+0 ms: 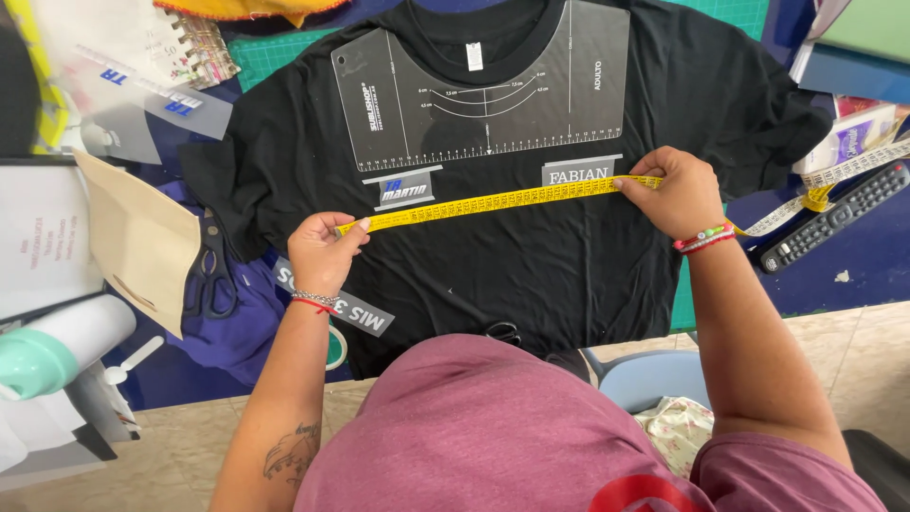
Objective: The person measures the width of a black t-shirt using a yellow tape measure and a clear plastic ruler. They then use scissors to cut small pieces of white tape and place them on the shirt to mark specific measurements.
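Where the head view looks down over the surface (853, 275), a black T-shirt (569, 265) lies flat with its collar pointing away from the person. A yellow measuring tape (502, 200) is stretched across the chest of the shirt, running slightly upward from left to right. The left hand (320, 254) pinches the near end of the tape between thumb and forefinger, fingers (353, 228) closed on it, at the shirt's left side. The right hand (675, 194) presses the tape down with closed fingers further along, and the loose remainder trails off to the right past the wrist. A clear alignment ruler (483, 85) rests on the upper chest, over the collar. Two small grey transfer labels (403, 188) lie just below the ruler and just above the tape, one to each side of centre. Scissors (210, 275) lie left of the shirt beside a tan envelope (142, 237). A black remote control (834, 216) rests at the right, near the trailing tape.
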